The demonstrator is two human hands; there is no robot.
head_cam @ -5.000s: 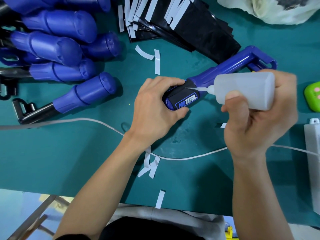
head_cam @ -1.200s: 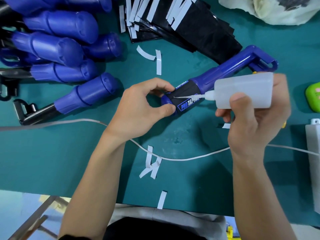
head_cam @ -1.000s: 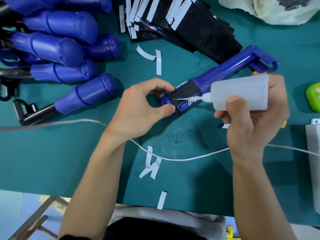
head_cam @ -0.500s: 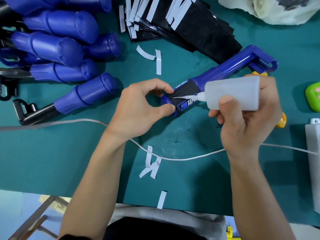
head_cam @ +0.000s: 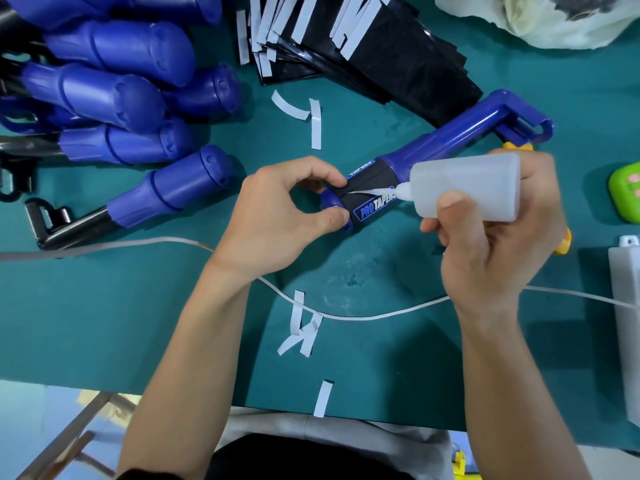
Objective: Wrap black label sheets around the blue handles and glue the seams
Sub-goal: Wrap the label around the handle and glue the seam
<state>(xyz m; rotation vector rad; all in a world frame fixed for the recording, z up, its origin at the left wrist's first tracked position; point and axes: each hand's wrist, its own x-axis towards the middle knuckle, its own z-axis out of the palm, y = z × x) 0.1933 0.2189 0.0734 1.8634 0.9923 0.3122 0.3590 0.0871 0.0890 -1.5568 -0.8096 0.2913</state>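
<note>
One blue handle (head_cam: 450, 133), glossy label (head_cam: 372, 176), translucent bottle (head_cam: 478, 188)

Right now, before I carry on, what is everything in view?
labelled handle: one, blue with black wrap, centre
glue bottle: one, translucent, nozzle at wrap seam
bare handles: several, blue, upper left
label sheets: stack, black, top centre
paper strips: several, white, scattered
cable: one, white, across centre
bag: one, whitish, top right
case: one, green, right edge
box: one, white, lower right edge
left hand: pinches handle end
right hand: grips glue bottle
</note>
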